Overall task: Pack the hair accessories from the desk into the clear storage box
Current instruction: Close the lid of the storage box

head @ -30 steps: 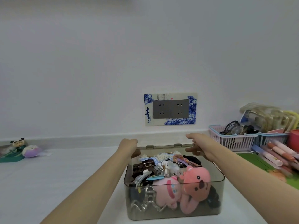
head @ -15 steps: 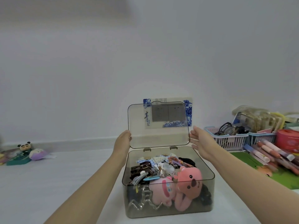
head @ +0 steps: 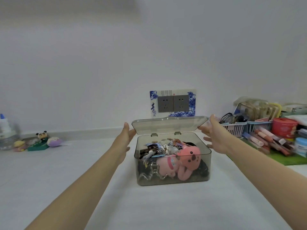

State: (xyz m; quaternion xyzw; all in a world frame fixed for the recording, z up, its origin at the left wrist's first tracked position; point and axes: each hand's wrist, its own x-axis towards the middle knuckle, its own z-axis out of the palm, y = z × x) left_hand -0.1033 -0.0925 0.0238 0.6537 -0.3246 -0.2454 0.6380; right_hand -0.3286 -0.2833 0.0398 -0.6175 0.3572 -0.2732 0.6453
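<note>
Much of the box's load cannot be made out

Inside the clear storage box (head: 172, 178), small hair accessories (head: 163, 146) lie in a jumble behind the pink plush (head: 186, 161), too small to tell apart; black items beneath the plush are half hidden. The half-lowered lid (head: 169, 124) blocks the box's far rim. Right of the box, a white tub (head: 301, 146) is cut off by the frame; left, a bottle (head: 4, 125) is blurred and cropped.

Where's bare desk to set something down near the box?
Free: the wide strip between the clear storage box and the small toys far left, and the desk in front of the box between the forearms. Crowded: right side, baskets and pens.
</note>
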